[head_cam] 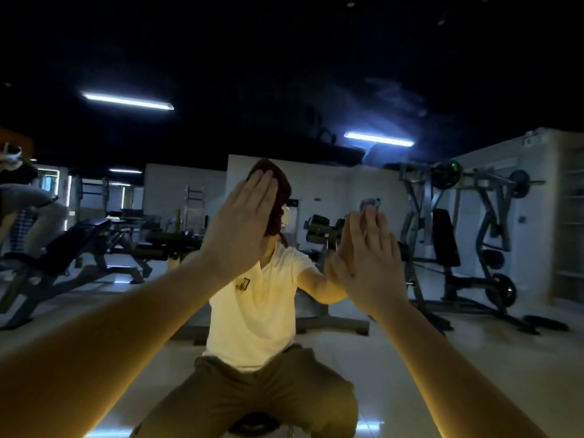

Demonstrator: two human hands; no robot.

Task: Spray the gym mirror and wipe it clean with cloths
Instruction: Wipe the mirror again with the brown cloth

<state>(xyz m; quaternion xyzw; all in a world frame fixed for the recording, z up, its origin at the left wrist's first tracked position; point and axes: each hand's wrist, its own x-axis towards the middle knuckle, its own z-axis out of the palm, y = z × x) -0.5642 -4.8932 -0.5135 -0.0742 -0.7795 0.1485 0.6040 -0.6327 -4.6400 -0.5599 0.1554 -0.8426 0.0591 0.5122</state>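
Risks smearing the mirror [316, 90]: pressing the cloth [279, 197] under a flat, straight-fingered left hand [243, 222], flat right hand [369, 260] seemingly bare.

The cloth [275, 197] is dark reddish-brown, the T-shirt [262, 314] white with a small yellow-and-black emblem [242, 284], the shorts [252, 393] olive-brown, the ceiling [284, 58] black with bluish-white tube lights [128, 101], the bench [85, 230] black-padded, the weight machine [423, 197] grey, the floor [474, 358] pale and glossy, and a shirt [19, 230] at far left checked.
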